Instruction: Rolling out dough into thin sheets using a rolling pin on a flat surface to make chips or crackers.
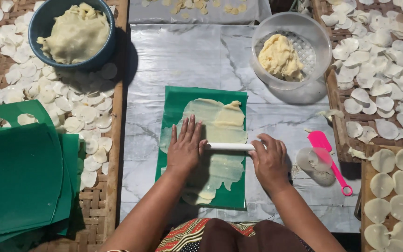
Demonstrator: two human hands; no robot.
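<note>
Both our hands press a white cylindrical rolling pin [230, 146] at the centre of the frame: our left hand [186, 148] lies flat with fingers spread, our right hand [269, 160] curls over the pin's other end. Under it, a thin pale sheet of dough [215, 140] covers a green plastic mat [179, 100]. At upper left, a blue round bowl [40, 23] holds a dough mound; at upper right, a clear plastic tub [320, 39] holds a yellowish lump.
</note>
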